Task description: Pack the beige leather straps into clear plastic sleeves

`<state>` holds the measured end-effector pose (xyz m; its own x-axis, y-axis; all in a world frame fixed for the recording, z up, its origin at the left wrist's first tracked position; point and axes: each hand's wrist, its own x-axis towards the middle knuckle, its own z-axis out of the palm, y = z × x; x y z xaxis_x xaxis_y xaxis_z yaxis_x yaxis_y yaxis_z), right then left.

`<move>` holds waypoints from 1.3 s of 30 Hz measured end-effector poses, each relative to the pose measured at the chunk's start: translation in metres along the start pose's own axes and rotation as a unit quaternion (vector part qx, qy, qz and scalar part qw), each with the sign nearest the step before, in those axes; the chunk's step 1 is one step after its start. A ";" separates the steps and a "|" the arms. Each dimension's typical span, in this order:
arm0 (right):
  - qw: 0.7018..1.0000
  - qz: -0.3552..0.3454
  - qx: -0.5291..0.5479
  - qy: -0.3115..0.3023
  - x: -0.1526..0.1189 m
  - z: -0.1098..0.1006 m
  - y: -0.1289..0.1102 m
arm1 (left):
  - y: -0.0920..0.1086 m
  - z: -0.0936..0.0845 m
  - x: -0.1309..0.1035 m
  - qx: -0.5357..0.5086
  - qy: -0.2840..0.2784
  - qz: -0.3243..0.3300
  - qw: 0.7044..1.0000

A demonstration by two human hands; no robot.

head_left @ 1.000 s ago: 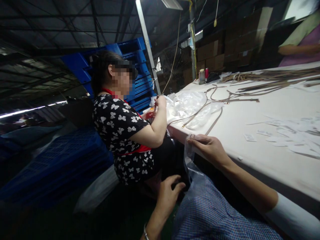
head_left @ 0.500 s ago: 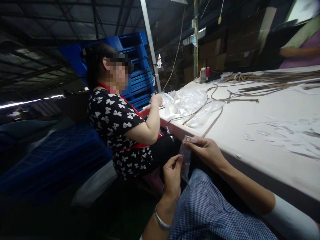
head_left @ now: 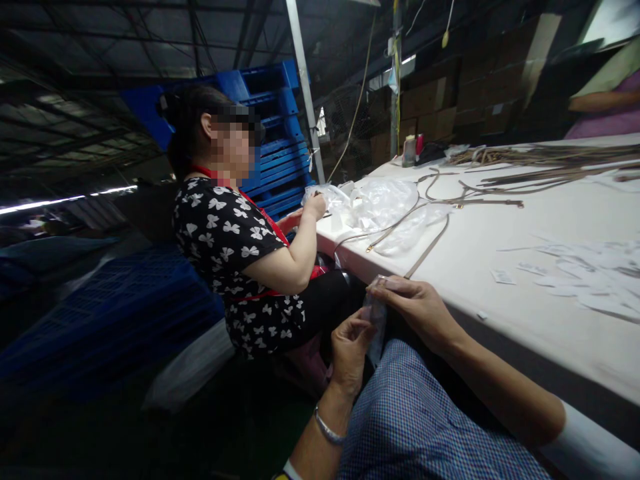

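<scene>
A small clear plastic bag point(head_left: 379, 327) hangs between my hands, just off the table's front edge and above my lap. My right hand point(head_left: 417, 303) pinches its upper end between thumb and fingers. Lower down, my left hand point(head_left: 350, 343), with a bangle at the wrist, is closed on the bag's side. Whether anything lies inside the bag I cannot make out. Close beyond my right hand, a thin brown strap point(head_left: 430, 247) runs over the table edge.
On the white table point(head_left: 480, 267) lie clear plastic bags point(head_left: 383, 200), a pile of straps point(head_left: 540, 157) and scattered white tags point(head_left: 575, 267). A co-worker point(head_left: 235, 233) sits at my left by the table. Blue pallets point(head_left: 280, 153) stand behind. Another person point(head_left: 605, 107) is across the table.
My left hand has moved slightly up and right along the bag, nearer my right hand. The view has shifted a little. The co-worker's hands have moved slightly.
</scene>
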<state>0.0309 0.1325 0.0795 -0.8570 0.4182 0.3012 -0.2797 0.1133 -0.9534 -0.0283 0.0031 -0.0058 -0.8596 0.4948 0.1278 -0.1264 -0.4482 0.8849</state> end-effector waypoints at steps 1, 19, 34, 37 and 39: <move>1.000 0.004 0.005 -0.002 -0.001 0.000 0.000 | -0.001 0.000 0.001 -0.002 -0.010 0.002 1.000; 0.997 -0.054 -0.058 -0.026 -0.018 -0.018 0.000 | 0.005 -0.023 0.015 0.182 -0.095 0.025 0.978; 0.845 0.396 0.279 -0.226 -0.066 -0.010 0.012 | 0.049 -0.051 0.021 0.423 -0.157 0.325 0.831; 0.819 0.416 0.328 -0.220 -0.073 -0.005 0.019 | 0.051 -0.051 0.019 0.415 -0.159 0.329 0.833; 0.809 0.422 0.347 -0.218 -0.076 -0.003 0.022 | 0.053 -0.052 0.017 0.413 -0.158 0.329 0.834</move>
<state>0.0914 0.1063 0.0350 -0.8980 -0.2924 -0.3288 0.4391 -0.6430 -0.6275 -0.0753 -0.0510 0.0199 -0.4182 0.5751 0.7031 0.8179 -0.0984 0.5669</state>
